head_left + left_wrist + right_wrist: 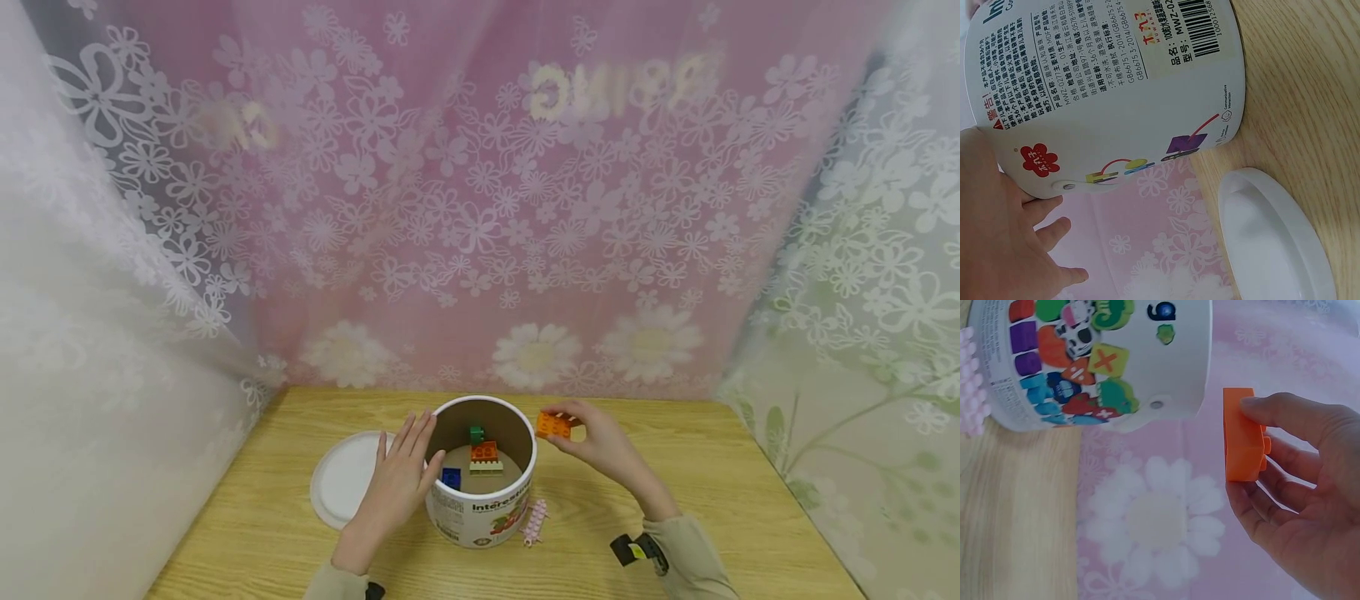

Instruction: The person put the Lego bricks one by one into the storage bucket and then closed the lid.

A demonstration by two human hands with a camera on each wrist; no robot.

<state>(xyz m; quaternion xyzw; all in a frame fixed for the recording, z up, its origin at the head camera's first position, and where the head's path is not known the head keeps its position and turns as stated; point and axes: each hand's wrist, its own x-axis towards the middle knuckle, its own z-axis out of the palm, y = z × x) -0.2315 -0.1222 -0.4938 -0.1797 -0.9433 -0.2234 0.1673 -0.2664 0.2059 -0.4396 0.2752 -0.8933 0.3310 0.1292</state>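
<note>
My right hand (pixel 600 442) pinches an orange toy brick (pixel 553 425) between thumb and fingers, just right of the bucket's rim. In the right wrist view the brick (pixel 1241 434) shows its flat side and a few studs facing the palm. A white round bucket (pixel 483 521) stands open on the table. Inside it lie a green brick (pixel 477 434), an orange brick (pixel 484 452), a pale cream brick (pixel 486 469) and a blue brick (pixel 451 477). My left hand (pixel 401 475) rests at the bucket's left rim with its fingers extended.
A white round lid (pixel 341 479) lies on the wooden table (pixel 585 550) left of the bucket, partly behind my left hand. A pink knobbly piece (pixel 535 522) lies against the bucket's right foot. Flowered curtains (pixel 480 208) hang behind and at both sides.
</note>
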